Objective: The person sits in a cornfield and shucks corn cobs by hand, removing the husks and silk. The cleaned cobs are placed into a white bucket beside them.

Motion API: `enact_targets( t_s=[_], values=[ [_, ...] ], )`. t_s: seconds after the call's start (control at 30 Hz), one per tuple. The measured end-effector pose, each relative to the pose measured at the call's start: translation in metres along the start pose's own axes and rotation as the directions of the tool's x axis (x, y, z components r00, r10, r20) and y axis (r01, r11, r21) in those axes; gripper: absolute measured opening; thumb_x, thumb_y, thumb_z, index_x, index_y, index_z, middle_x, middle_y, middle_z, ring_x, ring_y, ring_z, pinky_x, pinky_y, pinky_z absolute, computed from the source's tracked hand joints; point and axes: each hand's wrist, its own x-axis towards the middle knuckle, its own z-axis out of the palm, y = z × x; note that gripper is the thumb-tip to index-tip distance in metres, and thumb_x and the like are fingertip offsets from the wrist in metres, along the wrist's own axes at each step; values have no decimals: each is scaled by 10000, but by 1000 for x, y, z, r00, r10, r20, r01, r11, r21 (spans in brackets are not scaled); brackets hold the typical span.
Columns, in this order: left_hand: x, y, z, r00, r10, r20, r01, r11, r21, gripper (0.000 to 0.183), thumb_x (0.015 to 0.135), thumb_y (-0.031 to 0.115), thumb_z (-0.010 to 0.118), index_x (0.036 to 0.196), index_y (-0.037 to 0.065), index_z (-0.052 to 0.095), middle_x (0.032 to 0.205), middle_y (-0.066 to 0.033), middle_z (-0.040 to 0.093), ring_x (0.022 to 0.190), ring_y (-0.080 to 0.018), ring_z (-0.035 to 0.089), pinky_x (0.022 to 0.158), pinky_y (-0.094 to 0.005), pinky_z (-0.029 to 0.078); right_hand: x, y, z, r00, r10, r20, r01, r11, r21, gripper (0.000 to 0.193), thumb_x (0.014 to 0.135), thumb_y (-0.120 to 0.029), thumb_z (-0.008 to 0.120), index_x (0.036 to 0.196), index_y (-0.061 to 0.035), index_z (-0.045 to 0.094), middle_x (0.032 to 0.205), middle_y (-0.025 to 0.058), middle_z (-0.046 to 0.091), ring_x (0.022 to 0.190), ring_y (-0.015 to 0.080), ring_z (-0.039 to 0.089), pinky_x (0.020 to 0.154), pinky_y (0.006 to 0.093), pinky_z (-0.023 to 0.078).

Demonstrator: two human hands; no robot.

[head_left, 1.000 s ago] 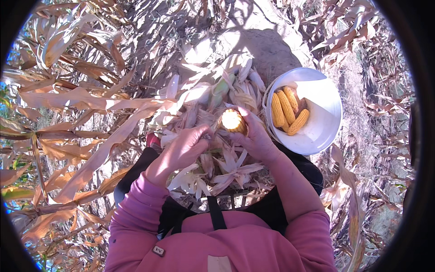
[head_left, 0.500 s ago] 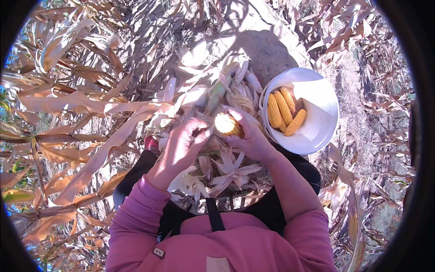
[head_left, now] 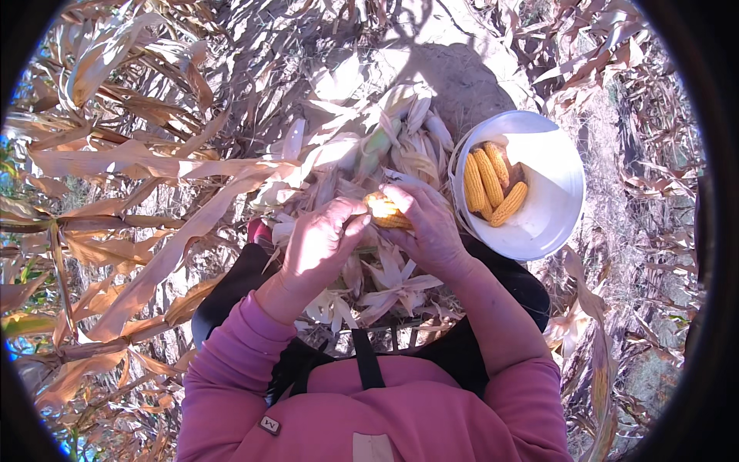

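A yellow corn cob (head_left: 389,215), husked and brightly sunlit at one end, lies in my right hand (head_left: 429,231), whose fingers and thumb wrap round it. At the cob's left end is my left hand (head_left: 322,235), with thumb and forefinger drawn together in a pinch. Whatever sits between those fingertips is too small to make out. Just beyond both hands lies a heap of corn ears in pale dry husks (head_left: 400,138). Loose peeled husks (head_left: 396,285) are spread below the hands, between my knees.
To the right stands a white bucket (head_left: 556,192) holding several husked corn cobs (head_left: 486,185). Dry corn stalks and long leaves (head_left: 169,246) reach in from the left. More dry leaves (head_left: 593,308) lie on the right, past my knee.
My left hand has moved right and closed its fingers at the cob's end. The cob has tilted, showing more of its side. The bucket appears slightly farther right in view.
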Motion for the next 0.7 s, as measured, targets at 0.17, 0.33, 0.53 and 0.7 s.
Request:
enact_targets(
  t_s=[0.17, 0.33, 0.53, 0.7],
  values=[
    [-2, -5, 3, 998, 64, 10, -65, 996, 58, 123, 870, 69, 581, 975, 6, 587, 859, -164, 638, 767, -324, 639, 696, -353, 512, 0, -6, 1, 999, 43, 4, -42, 996, -75, 606, 738, -234, 730, 1278, -99, 491, 1157, 106, 543, 1068, 306, 526, 925, 422, 433],
    [-1, -5, 5, 998, 56, 16, -58, 992, 109, 89, 876, 59, 569, 951, 12, 579, 841, -156, 634, 753, -316, 640, 668, -355, 510, -1, -7, 1, 999, 44, 6, -43, 988, -150, 598, 738, -237, 726, 1267, -85, 495, 1170, 101, 532, 1081, 296, 520, 932, 423, 430],
    [0, -5, 11, 998, 54, -41, -52, 997, 49, 68, 842, 2, 609, 892, 13, 564, 782, -114, 619, 697, -236, 615, 649, -331, 489, -1, -10, 2, 996, 80, 34, -72, 977, -201, 574, 740, -248, 721, 1240, -71, 501, 1170, 96, 526, 1080, 288, 519, 933, 423, 428],
    [3, -7, 12, 997, 36, -66, -34, 999, 42, 23, 852, 22, 558, 857, 2, 549, 745, -97, 575, 646, -187, 559, 616, -291, 465, -2, -9, 4, 996, 88, 19, -84, 985, -153, 596, 747, -240, 720, 1266, -81, 475, 1165, 108, 533, 1077, 295, 521, 935, 422, 426]
  ],
)
